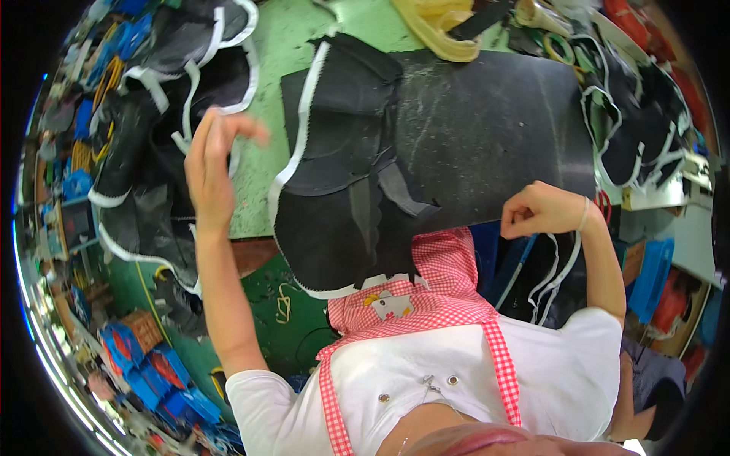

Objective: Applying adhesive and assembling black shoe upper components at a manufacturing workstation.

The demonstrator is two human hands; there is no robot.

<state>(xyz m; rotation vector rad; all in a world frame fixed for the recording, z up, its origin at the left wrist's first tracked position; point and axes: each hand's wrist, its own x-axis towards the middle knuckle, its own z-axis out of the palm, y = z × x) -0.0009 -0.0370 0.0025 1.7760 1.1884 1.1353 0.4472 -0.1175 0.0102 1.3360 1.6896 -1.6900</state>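
A black shoe-upper-like piece (pixel 327 220) with white tape along its edge lies in front of me, its near end hanging over the table's edge. Beside its left edge my left hand (pixel 213 163) is raised, fingers partly stretched and slightly blurred, with nothing visible in them. My right hand (pixel 540 209) is curled closed near the right front corner of a black board (pixel 494 129); whatever its fingers hold, if anything, is hidden. A grey flap (pixel 399 190) sticks out from the piece's right side over the board.
More black pieces with white edging are heaped at the left (pixel 152 213) and at the right (pixel 639 129). A yellow curved object (pixel 441 34) and tape rolls (pixel 559 49) sit at the far side. Blue bins (pixel 156 372) stand lower left. White strips (pixel 559 273) hang below my right hand.
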